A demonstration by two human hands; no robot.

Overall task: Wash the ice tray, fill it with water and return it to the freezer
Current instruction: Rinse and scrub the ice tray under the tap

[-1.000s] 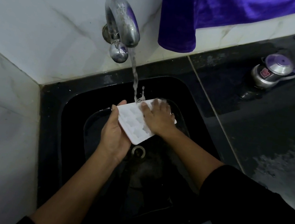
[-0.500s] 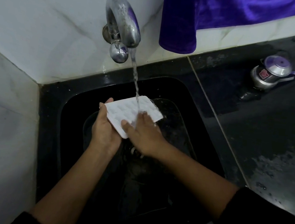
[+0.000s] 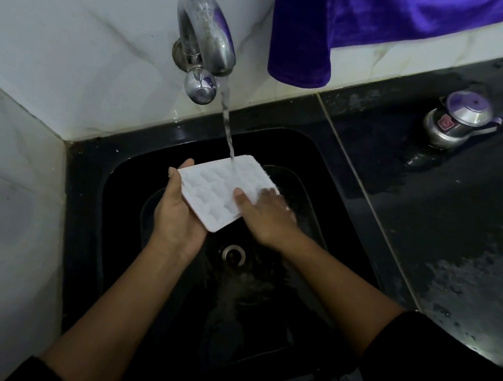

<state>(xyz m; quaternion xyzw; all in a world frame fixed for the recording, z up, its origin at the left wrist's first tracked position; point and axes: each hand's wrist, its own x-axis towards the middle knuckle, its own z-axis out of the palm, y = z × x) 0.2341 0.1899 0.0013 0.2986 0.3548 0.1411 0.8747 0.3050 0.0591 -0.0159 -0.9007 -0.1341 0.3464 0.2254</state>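
Head view: ice tray [image 3: 221,191] held under running water over the black sink [image 3: 84,201].

Left hand [image 3: 179,213] cups the tray's near-left edge, its grip clamped on it; right hand [image 3: 264,215] presses its thumb onto the tray's right side, fingers blurred. Water from the tap [image 3: 206,36] strikes the tray's far end, beyond both grips. A steel kettle [image 3: 456,122] stands on the wet table, well apart.

ice tray [image 3: 221,191]: matt white plastic | tap [image 3: 205,39]: shiny metal | sink [image 3: 94,171]: glossy black | cloth [image 3: 359,23]: purple velvet
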